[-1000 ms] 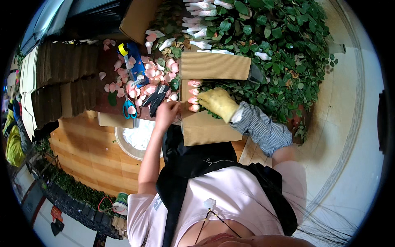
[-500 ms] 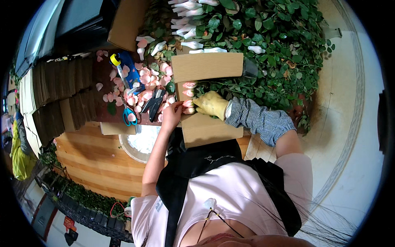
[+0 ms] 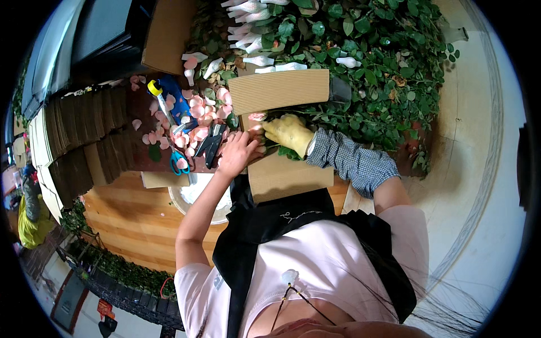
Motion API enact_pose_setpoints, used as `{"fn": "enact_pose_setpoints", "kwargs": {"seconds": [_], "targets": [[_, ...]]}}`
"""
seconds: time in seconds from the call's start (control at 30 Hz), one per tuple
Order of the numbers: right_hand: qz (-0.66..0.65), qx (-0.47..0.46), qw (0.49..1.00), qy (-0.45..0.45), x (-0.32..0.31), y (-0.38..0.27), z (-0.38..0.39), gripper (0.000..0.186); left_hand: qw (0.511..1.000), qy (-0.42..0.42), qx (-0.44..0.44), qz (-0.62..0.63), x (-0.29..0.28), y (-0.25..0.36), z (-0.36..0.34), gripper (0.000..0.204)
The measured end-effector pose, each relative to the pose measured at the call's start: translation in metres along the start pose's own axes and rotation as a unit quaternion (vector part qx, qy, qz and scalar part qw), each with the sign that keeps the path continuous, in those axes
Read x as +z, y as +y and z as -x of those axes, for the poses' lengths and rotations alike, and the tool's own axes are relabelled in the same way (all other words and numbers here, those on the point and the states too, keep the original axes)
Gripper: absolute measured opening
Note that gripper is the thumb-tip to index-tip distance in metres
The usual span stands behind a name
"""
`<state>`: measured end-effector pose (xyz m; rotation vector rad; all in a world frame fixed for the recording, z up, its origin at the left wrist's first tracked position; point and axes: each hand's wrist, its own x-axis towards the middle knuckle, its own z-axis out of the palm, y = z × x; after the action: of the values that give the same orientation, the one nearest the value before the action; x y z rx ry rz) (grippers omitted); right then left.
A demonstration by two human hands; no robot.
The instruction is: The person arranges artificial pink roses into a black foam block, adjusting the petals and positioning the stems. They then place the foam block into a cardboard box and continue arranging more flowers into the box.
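A sheet of corrugated brown cardboard lies on the table, with its far flap (image 3: 279, 92) and near flap (image 3: 291, 179) turned up. Between the flaps, pink rose heads (image 3: 257, 117) are lined up in a column, their leafy stems running right. My bare left hand (image 3: 239, 151) cups the nearer rose heads from the left, covering most of them, fingers bent round them. My right hand (image 3: 288, 134), in a yellow glove and checked sleeve, closes over the stems just behind the heads. Its fingertips and exact grip are partly hidden.
Left of the cardboard lie a black stapler (image 3: 212, 145), blue-handled scissors (image 3: 180, 162), a yellow-capped knife (image 3: 161, 101) and loose petals (image 3: 198, 133). Beyond are netted white-wrapped roses (image 3: 245, 40) and leafy stems (image 3: 389, 73). Cardboard stacks (image 3: 84, 118) stand at far left; a white basin (image 3: 179, 197) sits below.
My left hand has moved up and right, from pinching beside the rose heads to covering them. My right hand has stayed nearly in place. The view has shifted slightly.
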<state>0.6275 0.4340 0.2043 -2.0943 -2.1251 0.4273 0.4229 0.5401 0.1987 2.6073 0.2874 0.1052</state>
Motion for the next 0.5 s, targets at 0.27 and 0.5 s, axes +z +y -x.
{"fn": "enact_pose_setpoints", "kwargs": {"seconds": [0.27, 0.5], "targets": [[0.061, 0.11, 0.991, -0.043, -0.033, -0.012, 0.008, 0.023, 0.996, 0.069, 0.035, -0.042, 0.001, -0.002, -0.001, 0.034], [-0.053, 0.045, 0.992, -0.104, -0.005, 0.024, -0.006, 0.034, 0.999, 0.019, -0.026, -0.01, -0.005, 0.008, -0.001, 0.028]]}}
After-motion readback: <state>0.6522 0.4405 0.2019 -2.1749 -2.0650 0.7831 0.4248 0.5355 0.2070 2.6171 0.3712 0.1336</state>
